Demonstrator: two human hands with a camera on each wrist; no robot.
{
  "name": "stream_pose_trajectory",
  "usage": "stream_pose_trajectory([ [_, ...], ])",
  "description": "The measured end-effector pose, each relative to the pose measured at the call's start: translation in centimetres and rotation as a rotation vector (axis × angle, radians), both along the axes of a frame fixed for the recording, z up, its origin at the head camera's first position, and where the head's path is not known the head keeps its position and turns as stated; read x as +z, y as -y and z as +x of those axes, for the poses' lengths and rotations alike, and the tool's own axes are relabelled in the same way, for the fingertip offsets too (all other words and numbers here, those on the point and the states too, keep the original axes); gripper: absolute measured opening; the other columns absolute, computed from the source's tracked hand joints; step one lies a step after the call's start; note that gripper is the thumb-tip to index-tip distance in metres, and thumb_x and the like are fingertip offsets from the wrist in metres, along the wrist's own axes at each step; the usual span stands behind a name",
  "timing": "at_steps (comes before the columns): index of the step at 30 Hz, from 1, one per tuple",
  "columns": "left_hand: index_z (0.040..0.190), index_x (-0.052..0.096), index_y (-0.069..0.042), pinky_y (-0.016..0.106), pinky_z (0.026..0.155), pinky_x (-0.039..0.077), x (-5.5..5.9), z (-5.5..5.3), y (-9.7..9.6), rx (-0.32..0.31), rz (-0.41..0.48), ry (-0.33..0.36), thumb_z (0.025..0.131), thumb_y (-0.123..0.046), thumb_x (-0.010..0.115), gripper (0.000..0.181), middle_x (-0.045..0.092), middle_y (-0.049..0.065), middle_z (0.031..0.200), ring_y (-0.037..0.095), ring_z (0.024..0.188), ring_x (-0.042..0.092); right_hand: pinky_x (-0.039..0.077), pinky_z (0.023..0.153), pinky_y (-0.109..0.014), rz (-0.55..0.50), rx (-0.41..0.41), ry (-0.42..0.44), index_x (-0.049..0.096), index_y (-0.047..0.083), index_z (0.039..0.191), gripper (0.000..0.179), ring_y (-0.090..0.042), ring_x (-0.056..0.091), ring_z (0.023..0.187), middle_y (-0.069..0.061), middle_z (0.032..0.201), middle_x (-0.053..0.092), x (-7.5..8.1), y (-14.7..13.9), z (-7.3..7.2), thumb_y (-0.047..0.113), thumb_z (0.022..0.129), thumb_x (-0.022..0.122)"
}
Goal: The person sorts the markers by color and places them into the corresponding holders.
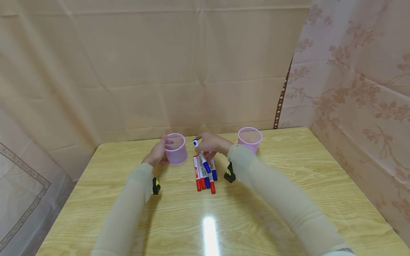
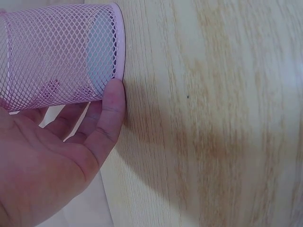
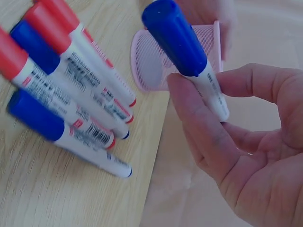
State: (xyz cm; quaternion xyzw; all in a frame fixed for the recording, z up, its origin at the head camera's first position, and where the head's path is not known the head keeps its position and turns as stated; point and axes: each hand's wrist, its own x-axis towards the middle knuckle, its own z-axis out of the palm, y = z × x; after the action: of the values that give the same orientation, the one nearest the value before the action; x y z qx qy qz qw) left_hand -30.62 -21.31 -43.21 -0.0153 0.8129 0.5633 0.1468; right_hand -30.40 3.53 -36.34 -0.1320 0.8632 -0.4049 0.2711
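At the left, a pink mesh pen cup [image 1: 177, 156] stands upright on the table. My left hand [image 1: 157, 152] holds it from its left side, with the little finger down by the base in the left wrist view. My right hand [image 1: 209, 143] pinches a blue-capped whiteboard marker [image 3: 177, 40] between thumb and fingers, above the other markers and tilted, its blue cap toward me. Beneath lie several red-capped and blue-capped markers [image 1: 197, 177] side by side, caps toward the near edge. The right hand partly hides their far ends in the head view.
A second pink mesh pen cup [image 1: 250, 141] stands at the back right, partly hidden by my right forearm. The wooden table [image 1: 179, 220] ends at the back against a beige curtain [image 1: 141, 71]. A floral cloth [image 1: 362, 89] hangs along the right side.
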Motion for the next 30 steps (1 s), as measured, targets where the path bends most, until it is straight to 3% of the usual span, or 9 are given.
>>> stream_pose_trajectory([
  [7,0.150,0.039,-0.003,0.056,0.092,0.052,-0.1,0.1,-0.1,0.008,0.001,0.000,0.106,-0.059,0.004,0.080,0.041,0.028,0.148,0.044,0.135,0.040,0.062,0.076,-0.049,-0.113,-0.044,0.020,0.038,0.004,0.154,0.070,-0.030,0.066,0.088,-0.019,0.106,0.063,0.3,0.8,0.2,0.007,0.090,0.066],
  [11,0.150,0.039,-0.002,0.056,0.092,0.052,-0.2,0.1,-0.2,0.008,0.002,-0.001,0.105,-0.060,0.004,0.082,0.040,0.028,0.149,0.044,0.136,0.041,0.060,0.080,-0.053,-0.171,-0.072,0.041,0.036,0.004,0.155,0.071,-0.029,0.066,0.085,-0.020,0.116,0.061,0.2,1.3,-0.1,0.006,0.091,0.066],
  [16,0.150,0.039,-0.003,0.055,0.089,0.053,-0.3,0.1,-0.3,0.002,-0.005,-0.001,0.106,-0.059,0.005,0.079,0.040,0.025,0.151,0.043,0.136,0.041,0.062,0.070,-0.047,-0.266,-0.105,0.051,0.034,0.002,0.156,0.071,-0.029,0.064,0.083,-0.022,0.132,0.056,0.2,1.9,-0.3,0.001,0.090,0.063],
  [21,0.149,0.040,-0.002,0.053,0.087,0.054,-0.3,0.0,-0.4,0.002,-0.004,-0.013,0.106,-0.058,0.004,0.079,0.042,0.026,0.149,0.043,0.135,0.041,0.062,0.074,-0.048,-0.306,-0.122,0.054,0.032,0.002,0.156,0.073,-0.032,0.067,0.093,-0.024,0.136,0.055,0.7,2.7,-0.4,0.005,0.092,0.066],
  [30,0.149,0.040,-0.003,0.057,0.090,0.053,0.0,0.1,-0.2,0.008,0.001,-0.007,0.106,-0.058,0.004,0.079,0.041,0.027,0.149,0.043,0.137,0.039,0.063,0.070,-0.044,-0.383,-0.150,0.032,0.031,0.004,0.156,0.075,-0.038,0.066,0.102,-0.022,0.128,0.057,1.0,4.1,-0.4,0.004,0.091,0.068],
])
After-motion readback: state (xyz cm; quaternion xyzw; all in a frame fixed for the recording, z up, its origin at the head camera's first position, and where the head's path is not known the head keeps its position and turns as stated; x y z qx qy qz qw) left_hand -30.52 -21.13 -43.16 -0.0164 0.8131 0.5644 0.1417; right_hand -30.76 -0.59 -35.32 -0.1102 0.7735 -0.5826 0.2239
